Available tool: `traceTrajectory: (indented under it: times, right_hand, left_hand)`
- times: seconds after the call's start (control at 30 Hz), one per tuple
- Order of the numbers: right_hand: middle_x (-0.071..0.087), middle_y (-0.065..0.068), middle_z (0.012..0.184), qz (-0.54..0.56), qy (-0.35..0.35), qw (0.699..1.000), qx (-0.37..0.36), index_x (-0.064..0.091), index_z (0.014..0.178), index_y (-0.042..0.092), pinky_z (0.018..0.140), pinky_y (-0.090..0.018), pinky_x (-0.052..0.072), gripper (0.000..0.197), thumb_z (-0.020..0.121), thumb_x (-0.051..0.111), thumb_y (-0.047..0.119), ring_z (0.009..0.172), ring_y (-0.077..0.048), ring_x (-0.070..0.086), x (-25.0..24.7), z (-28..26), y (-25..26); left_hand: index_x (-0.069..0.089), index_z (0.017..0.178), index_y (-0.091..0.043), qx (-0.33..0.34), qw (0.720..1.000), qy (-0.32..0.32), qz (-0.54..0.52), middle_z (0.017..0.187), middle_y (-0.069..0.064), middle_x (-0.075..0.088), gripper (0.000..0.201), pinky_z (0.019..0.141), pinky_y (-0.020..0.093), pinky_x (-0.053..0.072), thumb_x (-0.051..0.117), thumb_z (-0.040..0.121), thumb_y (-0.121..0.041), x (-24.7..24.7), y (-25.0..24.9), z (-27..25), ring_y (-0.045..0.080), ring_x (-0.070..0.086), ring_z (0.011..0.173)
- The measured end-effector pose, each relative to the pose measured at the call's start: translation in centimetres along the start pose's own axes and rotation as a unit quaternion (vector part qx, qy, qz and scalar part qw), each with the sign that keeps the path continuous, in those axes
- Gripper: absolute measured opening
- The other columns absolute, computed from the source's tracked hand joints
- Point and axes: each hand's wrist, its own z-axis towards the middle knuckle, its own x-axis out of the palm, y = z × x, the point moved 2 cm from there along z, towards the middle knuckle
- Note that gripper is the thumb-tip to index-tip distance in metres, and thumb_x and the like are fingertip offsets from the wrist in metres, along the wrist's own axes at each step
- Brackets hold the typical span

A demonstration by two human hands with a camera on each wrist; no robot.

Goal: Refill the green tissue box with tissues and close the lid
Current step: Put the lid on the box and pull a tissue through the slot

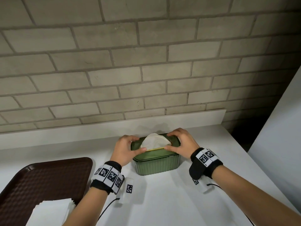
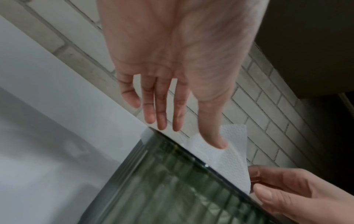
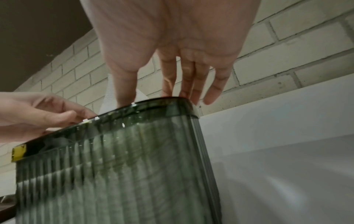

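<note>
Both hands, left hand point(image 1: 124, 149) and right hand point(image 1: 181, 143), press straightened fingers on the green tissue box point(image 1: 156, 162) lid to seat it around the tissue point(image 1: 154, 141).

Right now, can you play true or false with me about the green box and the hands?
1. A tissue sticks up from the box. True.
2. The tray sits right of the box. False: it sits left.
3. Both hands, left hand and right hand, are at the box top. True.
4. The tray holds no paper. False: a white stack lies on it.
5. The wall is brick. True.
</note>
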Motion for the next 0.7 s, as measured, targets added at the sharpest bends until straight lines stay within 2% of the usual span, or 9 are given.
traceTrajectory:
  times: [0.07,0.1,0.13,0.2,0.27,0.33,0.4,0.5,0.7]
  right_hand:
    - [0.045,-0.003,0.135,-0.002,0.029,0.999,0.036,0.050,0.135,0.026,0.106,-0.034,0.038,0.093,0.056,0.077,0.067,0.124,-0.020,0.042,0.2,-0.6,-0.2]
    - [0.037,-0.005,0.142,0.016,0.049,0.997,0.062,0.042,0.142,0.026,0.110,-0.035,0.035,0.106,0.052,0.078,0.069,0.131,-0.021,0.038,0.4,-1.0,-0.4]
    - [0.032,-0.006,0.147,0.036,0.067,0.994,0.083,0.034,0.146,0.025,0.113,-0.033,0.032,0.114,0.051,0.080,0.068,0.134,-0.021,0.035,0.7,-1.3,-0.5]
    - [0.033,-0.006,0.148,0.059,0.087,0.990,0.096,0.023,0.151,0.024,0.112,-0.028,0.031,0.120,0.054,0.083,0.063,0.135,-0.020,0.037,1.5,-2.1,-0.7]
    - [0.037,-0.004,0.146,0.062,0.084,0.990,0.091,0.018,0.153,0.023,0.108,-0.023,0.030,0.123,0.056,0.083,0.061,0.133,-0.018,0.039,2.0,-2.7,-0.7]
    - [0.038,-0.004,0.145,0.056,0.074,0.992,0.091,0.018,0.153,0.022,0.108,-0.022,0.031,0.123,0.056,0.084,0.060,0.133,-0.018,0.040,1.9,-3.1,-0.8]
    - [0.039,-0.004,0.144,0.054,0.072,0.992,0.093,0.019,0.153,0.023,0.109,-0.024,0.032,0.122,0.057,0.083,0.061,0.132,-0.019,0.040,1.9,-3.6,-0.8]
    - [0.040,-0.003,0.144,0.059,0.071,0.992,0.089,0.019,0.153,0.024,0.109,-0.026,0.034,0.120,0.058,0.082,0.061,0.132,-0.019,0.041,1.9,-4.2,-0.7]
    - [0.039,-0.003,0.144,0.044,0.075,0.991,0.100,0.019,0.153,0.025,0.109,-0.028,0.033,0.120,0.058,0.082,0.062,0.132,-0.021,0.041,1.6,-4.4,-0.2]
  left_hand:
    - [0.053,0.128,-0.023,-0.027,0.999,0.028,-0.009,0.121,-0.008,0.049,0.079,0.098,0.021,0.039,0.088,0.060,-0.042,0.3,0.5,-1.0,0.011,0.047,0.116]
    - [0.048,0.129,-0.028,-0.040,0.996,0.053,-0.052,0.122,-0.013,0.049,0.083,0.098,0.018,0.040,0.091,0.058,-0.036,0.6,0.8,-1.5,0.010,0.048,0.118]
    - [0.044,0.124,-0.036,-0.049,0.990,0.079,-0.104,0.119,-0.018,0.053,0.082,0.093,0.014,0.043,0.092,0.058,-0.027,1.1,1.1,-2.1,0.011,0.052,0.117]
    - [0.038,0.117,-0.047,-0.049,0.979,0.100,-0.171,0.114,-0.020,0.058,0.086,0.081,0.009,0.048,0.091,0.060,-0.011,2.1,1.6,-2.9,0.010,0.059,0.108]
    - [0.036,0.116,-0.051,-0.049,0.970,0.097,-0.217,0.113,-0.019,0.060,0.089,0.077,0.009,0.049,0.088,0.062,-0.002,2.6,1.9,-3.0,0.000,0.060,0.101]
    - [0.038,0.125,-0.046,-0.061,0.964,0.104,-0.238,0.115,-0.019,0.060,0.092,0.081,0.011,0.050,0.087,0.062,0.000,2.7,2.2,-3.0,-0.004,0.058,0.102]
    - [0.035,0.139,-0.033,-0.069,0.963,0.113,-0.234,0.118,-0.019,0.058,0.099,0.089,0.016,0.049,0.088,0.061,-0.001,2.6,2.6,-2.9,0.004,0.058,0.110]
    - [0.028,0.143,-0.029,-0.075,0.967,0.108,-0.217,0.117,-0.021,0.053,0.104,0.090,0.016,0.046,0.088,0.061,-0.001,2.4,2.9,-3.1,0.006,0.053,0.111]
    - [0.022,0.149,-0.021,-0.090,0.969,0.107,-0.203,0.116,-0.018,0.053,0.110,0.094,0.021,0.043,0.088,0.063,-0.003,2.4,2.7,-3.4,0.012,0.052,0.114]
